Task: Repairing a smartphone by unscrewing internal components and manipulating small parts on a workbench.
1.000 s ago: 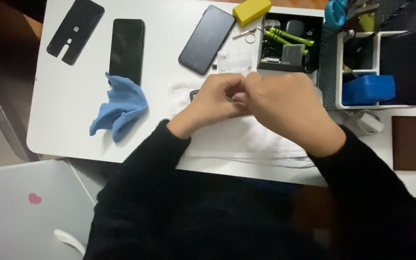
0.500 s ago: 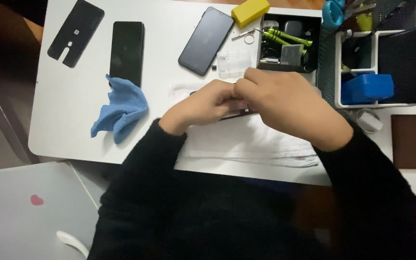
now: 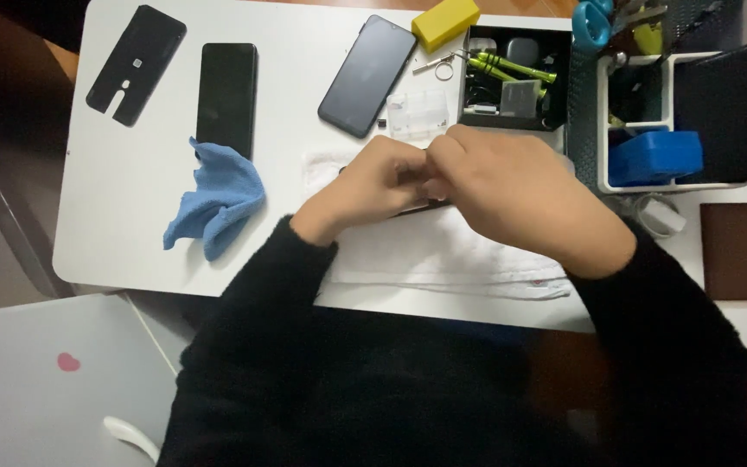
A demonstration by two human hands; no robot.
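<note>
Here, a thin dark device [image 3: 417, 206] is gripped by both hands, left hand [image 3: 372, 186] and right hand [image 3: 512, 186], over a white cloth [image 3: 443, 255]. Its long axis appears laid left-right. It is mostly hidden; only a dark edge is seen.

Location: phone repair bench. Evidence: loose phones [image 3: 367, 75], a back cover [image 3: 136, 63], screwdrivers [image 3: 512, 66] in a parts box [image 3: 561, 78].

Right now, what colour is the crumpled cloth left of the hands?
Light blue; the cloth shows clearly in the head view.
</note>
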